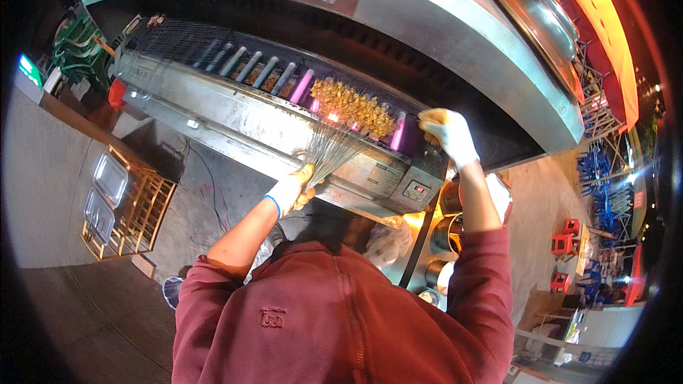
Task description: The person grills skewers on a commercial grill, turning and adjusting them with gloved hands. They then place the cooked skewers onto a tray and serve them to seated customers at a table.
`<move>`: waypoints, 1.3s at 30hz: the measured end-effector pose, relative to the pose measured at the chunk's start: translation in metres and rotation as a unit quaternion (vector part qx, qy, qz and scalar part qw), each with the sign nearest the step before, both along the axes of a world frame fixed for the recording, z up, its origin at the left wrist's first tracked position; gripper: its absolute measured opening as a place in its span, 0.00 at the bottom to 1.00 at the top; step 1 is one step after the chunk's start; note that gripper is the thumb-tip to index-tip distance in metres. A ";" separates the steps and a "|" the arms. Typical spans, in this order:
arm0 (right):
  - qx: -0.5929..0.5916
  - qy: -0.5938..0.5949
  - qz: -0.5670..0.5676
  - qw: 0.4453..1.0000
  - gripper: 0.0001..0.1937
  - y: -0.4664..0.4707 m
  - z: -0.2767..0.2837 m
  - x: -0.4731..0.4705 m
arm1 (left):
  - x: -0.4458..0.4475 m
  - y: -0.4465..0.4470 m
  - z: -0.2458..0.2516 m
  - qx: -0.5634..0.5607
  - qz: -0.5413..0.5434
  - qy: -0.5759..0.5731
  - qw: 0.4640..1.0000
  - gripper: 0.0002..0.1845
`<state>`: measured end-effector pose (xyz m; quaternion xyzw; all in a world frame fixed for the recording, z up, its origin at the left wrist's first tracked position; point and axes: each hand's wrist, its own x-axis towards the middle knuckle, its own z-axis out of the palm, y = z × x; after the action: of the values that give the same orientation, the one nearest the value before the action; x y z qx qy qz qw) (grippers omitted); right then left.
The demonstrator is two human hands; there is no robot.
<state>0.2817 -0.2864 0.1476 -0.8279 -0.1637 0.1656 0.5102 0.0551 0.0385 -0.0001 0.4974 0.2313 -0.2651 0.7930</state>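
Observation:
My left hand (292, 189), in a white glove with yellowish fingers, grips the fanned-out ends of a bundle of thin metal skewers (332, 150). Chunks of browned, meat-like food (352, 109) crowd their far ends, lying above the pink-glowing heating tubes (302, 87) of a long metal grill (256, 113). Over the grill's right end, near a small panel with a lit display (416, 190), is my right hand (447, 130), gloved alike. Its fingers are curled; whether they hold anything is hidden.
A curved metal hood (421, 21) overhangs the grill's back. Wire mesh (171, 40) covers its left end. Several round containers (452, 197) stand beside my right arm. At lower left, clear plastic trays (110, 178) rest on a slatted wooden rack (140, 213). Cables (213, 192) lie on the floor.

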 end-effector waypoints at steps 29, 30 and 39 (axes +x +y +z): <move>0.185 0.084 -0.075 0.976 0.23 0.005 0.008 0.013 | -0.006 -0.019 0.024 0.658 -0.073 -0.208 0.720 0.37; 0.178 0.058 -0.078 0.979 0.21 -0.007 0.014 0.011 | -0.006 -0.020 0.018 0.638 -0.060 -0.236 0.731 0.36; 0.024 0.022 -0.004 0.999 0.22 0.000 0.019 0.060 | -0.006 -0.040 -0.013 -0.214 0.071 -0.088 0.970 0.17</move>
<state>0.3422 -0.2860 0.1662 -0.8123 -0.1528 0.1778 0.5340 0.0488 -0.0011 -0.0132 0.3197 0.1333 -0.2064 0.9151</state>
